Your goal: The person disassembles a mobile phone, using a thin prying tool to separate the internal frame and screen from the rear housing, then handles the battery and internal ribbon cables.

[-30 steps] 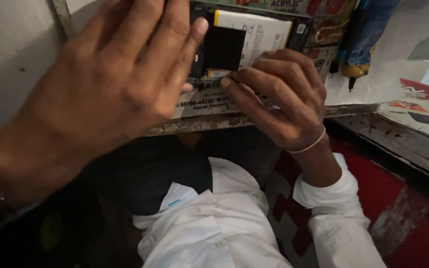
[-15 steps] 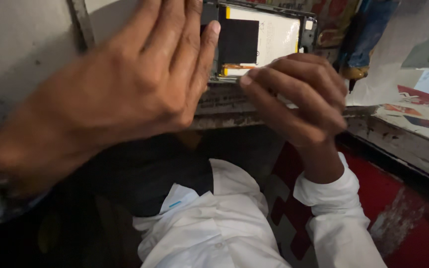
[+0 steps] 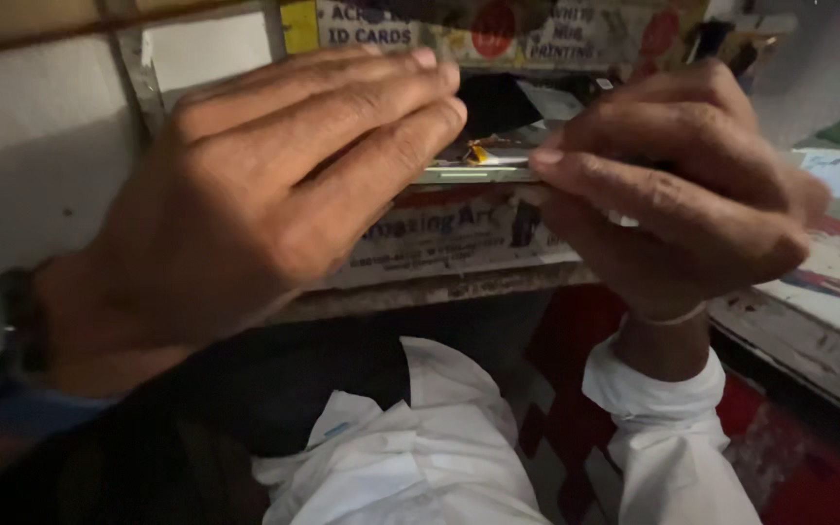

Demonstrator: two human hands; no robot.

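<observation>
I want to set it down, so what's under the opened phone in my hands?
Below the opened phone shows a printed board on a worn table edge. Left hand and right hand cover the rest.

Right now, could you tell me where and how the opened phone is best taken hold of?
Grip the opened phone by its two short ends, fingers coming in from left and right. It lies flat and edge-on, thin, with exposed parts on its upper face, so pressing there seems unwise. The left hand and right hand already pinch its ends this way.
</observation>
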